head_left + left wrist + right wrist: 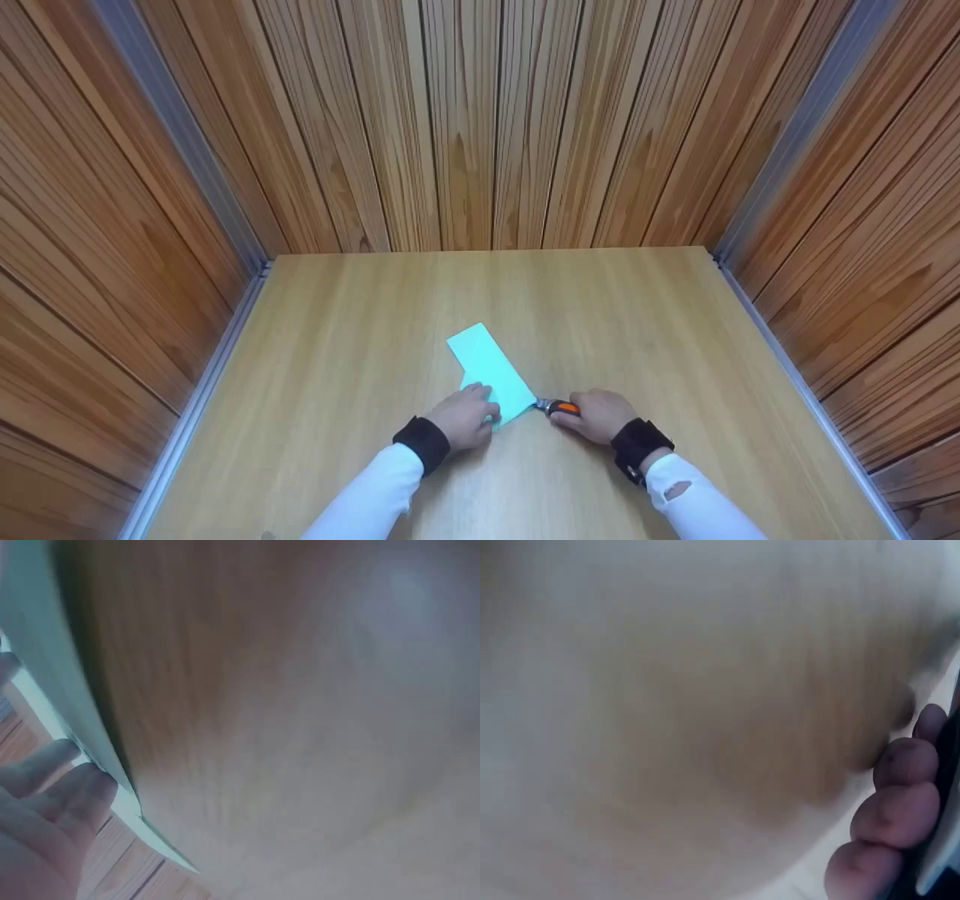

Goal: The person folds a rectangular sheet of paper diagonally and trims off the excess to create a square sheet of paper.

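A mint-green sheet of paper (491,367), folded or uneven in outline, lies slantwise on the table. My left hand (463,416) grips its lower left part, with fingers bent over it. In the left wrist view, the fingers (71,787) meet the paper's edge (82,701), which stands a little off the wood. My right hand (600,415) holds a hand tool with a black-and-orange handle (564,407). Its metal head touches the paper's right corner; the exact kind of tool is unclear. Curled right fingers (896,814) wrap its dark grip in the right wrist view.
The wooden table (360,315) is enclosed by a slatted back wall (465,127) and slatted side walls. Metal rails (202,397) run along the left and right table edges. Both wrists wear black bands (424,444).
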A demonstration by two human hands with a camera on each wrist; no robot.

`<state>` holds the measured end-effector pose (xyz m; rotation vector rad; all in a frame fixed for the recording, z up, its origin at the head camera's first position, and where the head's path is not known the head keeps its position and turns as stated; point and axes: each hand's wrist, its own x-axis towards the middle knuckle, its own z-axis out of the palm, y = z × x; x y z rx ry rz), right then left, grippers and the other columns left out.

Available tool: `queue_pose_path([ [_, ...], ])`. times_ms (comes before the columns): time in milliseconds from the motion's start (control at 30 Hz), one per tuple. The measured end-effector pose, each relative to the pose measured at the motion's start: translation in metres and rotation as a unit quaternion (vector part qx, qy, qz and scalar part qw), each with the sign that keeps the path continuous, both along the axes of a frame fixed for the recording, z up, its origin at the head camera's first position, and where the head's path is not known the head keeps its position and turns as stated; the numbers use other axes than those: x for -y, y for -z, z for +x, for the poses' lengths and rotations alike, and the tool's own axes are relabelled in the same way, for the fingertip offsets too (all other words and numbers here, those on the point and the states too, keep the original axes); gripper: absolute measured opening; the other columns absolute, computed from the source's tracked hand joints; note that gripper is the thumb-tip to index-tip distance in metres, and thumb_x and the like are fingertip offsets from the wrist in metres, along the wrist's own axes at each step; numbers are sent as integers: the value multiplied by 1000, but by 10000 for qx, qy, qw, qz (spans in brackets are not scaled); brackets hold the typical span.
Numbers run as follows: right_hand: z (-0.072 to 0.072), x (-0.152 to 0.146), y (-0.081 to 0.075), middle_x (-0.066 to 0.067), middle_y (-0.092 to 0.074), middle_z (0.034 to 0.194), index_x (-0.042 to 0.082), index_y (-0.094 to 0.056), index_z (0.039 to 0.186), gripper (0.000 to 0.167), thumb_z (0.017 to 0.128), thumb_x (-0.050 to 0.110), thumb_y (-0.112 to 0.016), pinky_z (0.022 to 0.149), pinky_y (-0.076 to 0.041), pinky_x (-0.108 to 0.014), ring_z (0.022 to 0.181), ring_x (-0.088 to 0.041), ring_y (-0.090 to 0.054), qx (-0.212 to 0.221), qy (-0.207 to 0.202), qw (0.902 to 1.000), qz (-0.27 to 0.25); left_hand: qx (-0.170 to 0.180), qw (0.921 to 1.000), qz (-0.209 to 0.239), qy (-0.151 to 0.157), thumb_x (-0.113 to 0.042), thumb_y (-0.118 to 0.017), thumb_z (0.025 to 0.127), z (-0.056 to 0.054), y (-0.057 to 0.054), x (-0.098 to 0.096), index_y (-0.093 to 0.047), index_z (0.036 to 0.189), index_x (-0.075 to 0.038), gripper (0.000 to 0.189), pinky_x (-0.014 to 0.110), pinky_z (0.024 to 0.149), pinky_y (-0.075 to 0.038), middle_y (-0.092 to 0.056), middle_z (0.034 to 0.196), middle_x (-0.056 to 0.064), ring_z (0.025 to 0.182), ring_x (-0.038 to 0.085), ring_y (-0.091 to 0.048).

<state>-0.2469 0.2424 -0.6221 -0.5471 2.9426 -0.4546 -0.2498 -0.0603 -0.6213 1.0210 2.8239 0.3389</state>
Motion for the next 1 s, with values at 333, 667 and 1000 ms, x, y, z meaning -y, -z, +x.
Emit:
queue_pose_path([
  [333,15,24,4,3,-52,69,12,-69,91,45,101,55,-72,62,-33,-30,64,-15,-48,232,301,9993,-52,95,9942,-68,-1074,-31,-52,114,-8,1,-22,-48,161,-1,55,46,111,-55,-64,143,23,130,38,-61],
  [667,16,26,4,3,-54,72,11,-72,98,44,101,55,-72,65,-35,-31,67,-15,-50,211,416,9989,24,-184,9825,-590,-1756,-45,-56,110,-4,16,-28,-48,157,10,73,47,123,-48,-47,163,34,153,45,-46],
  [1000,11,27,3,3,-51,68,14,-65,83,50,98,62,-71,59,-33,-31,62,-15,-47,-258,366,9986,290,15,9791,-1135,-1688,-51,-51,111,-1,-3,-31,-45,160,6,76,45,127,-42,-43,166,33,158,45,-41],
])
